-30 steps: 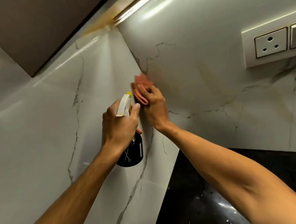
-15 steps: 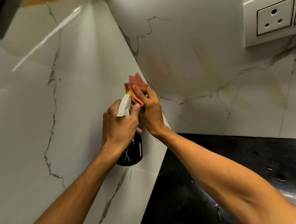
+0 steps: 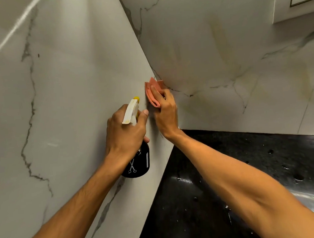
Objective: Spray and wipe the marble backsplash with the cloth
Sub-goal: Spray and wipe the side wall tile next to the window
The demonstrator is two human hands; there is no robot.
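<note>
Left hand [image 3: 124, 132] grips the spray bottle [image 3: 137, 164], nozzle aimed at 12 o'clock; pink cloth [image 3: 153, 93] lies at 1 o'clock from it, in the marble backsplash [image 3: 212, 47] corner; right hand [image 3: 166, 114], nearer, holds it pressed there, long axis 12-to-6.

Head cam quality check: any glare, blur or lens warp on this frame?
Head view: a light streak glares on the left marble panel; bright sheen on the black countertop at lower right. Head view: wide-angle warp slants the corner seam. Head view: left hand, right hand, spray bottle and cloth look sharp, no obvious motion blur.
</note>
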